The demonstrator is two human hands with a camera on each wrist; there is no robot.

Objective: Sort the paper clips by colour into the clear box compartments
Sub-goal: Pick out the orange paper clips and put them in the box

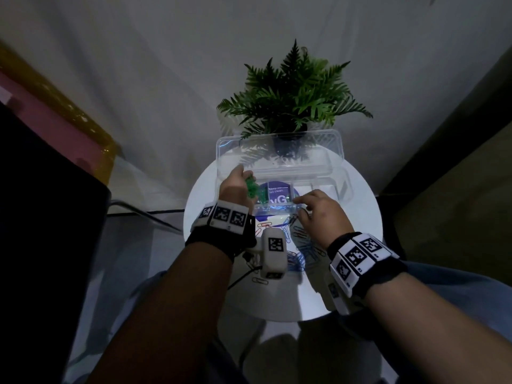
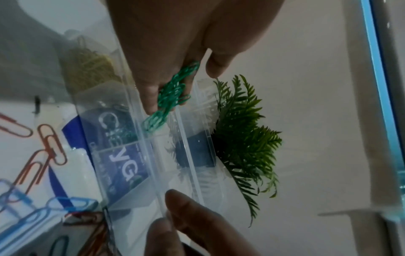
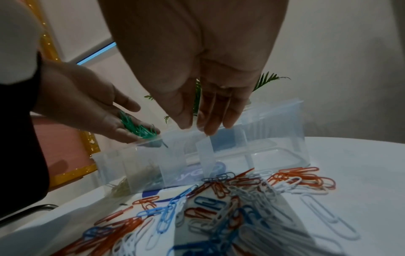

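My left hand [image 1: 237, 182] hovers tilted over the left end of the clear box [image 1: 279, 208]. A bunch of green paper clips [image 2: 171, 97] lies on its fairly straight fingers, thumb held apart. Some green clips [image 3: 138, 128] are sliding off over the box rim [image 3: 175, 136]. My right hand [image 1: 318, 209] rests its straight fingertips [image 3: 208, 124] on the box's front rim near a divider and holds nothing. Yellow clips [image 2: 92, 69] fill one end compartment. A loose pile of orange, blue and white clips [image 3: 219, 199] lies on the table in front of the box.
The box's clear lid [image 1: 277, 151] stands open at the back, with a potted fern [image 1: 293, 92] right behind it. The small round white table [image 1: 363, 212] has its edges close on all sides. A cable [image 1: 243, 275] hangs off the front.
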